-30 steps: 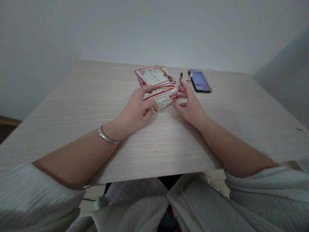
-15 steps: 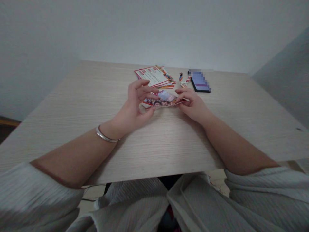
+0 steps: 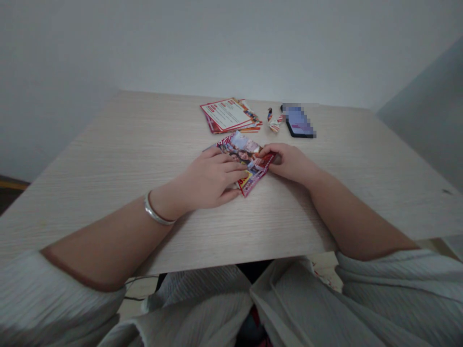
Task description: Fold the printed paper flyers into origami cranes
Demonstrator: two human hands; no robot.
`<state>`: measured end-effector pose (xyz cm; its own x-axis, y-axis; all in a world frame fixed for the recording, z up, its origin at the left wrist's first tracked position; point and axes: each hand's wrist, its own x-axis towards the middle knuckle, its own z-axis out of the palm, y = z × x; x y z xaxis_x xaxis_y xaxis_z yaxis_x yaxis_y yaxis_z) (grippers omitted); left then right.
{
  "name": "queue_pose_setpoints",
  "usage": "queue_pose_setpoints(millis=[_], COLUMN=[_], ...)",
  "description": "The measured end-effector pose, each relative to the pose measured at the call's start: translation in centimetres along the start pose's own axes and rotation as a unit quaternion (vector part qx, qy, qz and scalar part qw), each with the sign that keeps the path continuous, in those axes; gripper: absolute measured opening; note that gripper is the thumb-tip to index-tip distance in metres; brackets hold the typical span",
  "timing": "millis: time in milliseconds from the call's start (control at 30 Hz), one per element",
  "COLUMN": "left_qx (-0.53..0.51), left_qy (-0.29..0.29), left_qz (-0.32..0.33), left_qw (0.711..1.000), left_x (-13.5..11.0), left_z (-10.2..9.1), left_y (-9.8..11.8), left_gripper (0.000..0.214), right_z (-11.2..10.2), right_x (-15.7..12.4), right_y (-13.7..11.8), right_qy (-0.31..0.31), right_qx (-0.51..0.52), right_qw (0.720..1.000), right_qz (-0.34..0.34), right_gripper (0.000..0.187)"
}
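Observation:
A colourful printed paper sheet (image 3: 244, 152) lies creased on the table in front of me, turned cornerwise with one point towards me. My left hand (image 3: 215, 178) rests flat over its left part, fingers stretched out across the print and hiding that side. At the sheet's right corner, the thumb and fingers of my right hand (image 3: 285, 161) pinch the edge. A folded paper figure (image 3: 274, 123) made of similar print stands just beyond the sheet.
Behind the sheet sits a loose stack of printed leaflets (image 3: 229, 114). A phone (image 3: 300, 121) with a lit, partly blurred screen lies at the back right. The pale wooden table (image 3: 108, 144) meets a wall at its far edge.
The sheet has been opened out from a narrower, folded shape and now reaches closer to me. My left hand has come down from above it and flattened on it.

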<state>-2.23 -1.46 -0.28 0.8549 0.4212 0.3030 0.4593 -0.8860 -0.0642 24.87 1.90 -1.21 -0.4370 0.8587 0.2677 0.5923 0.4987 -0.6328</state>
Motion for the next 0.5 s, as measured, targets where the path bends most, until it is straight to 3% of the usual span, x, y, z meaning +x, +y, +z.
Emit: queue_pose_setpoints(millis=[267,500], left_qx=[-0.008,-0.061], left_qy=[-0.009,-0.016], left_qz=[-0.004,0.007], left_qw=[1.000,0.998], left_x=[-0.1,0.0], left_z=[0.1,-0.1], left_y=[0.0,-0.2], left_gripper=[0.042,0.040], right_z=[-0.9,-1.4], right_x=[0.0,0.1], right_y=[0.5,1.3], right_qy=[-0.070,-0.088], right_qx=[0.000,0.024], right_qw=[0.994,0.992], right_qz=[-0.084,-0.093], right_gripper=[0.026,0.017])
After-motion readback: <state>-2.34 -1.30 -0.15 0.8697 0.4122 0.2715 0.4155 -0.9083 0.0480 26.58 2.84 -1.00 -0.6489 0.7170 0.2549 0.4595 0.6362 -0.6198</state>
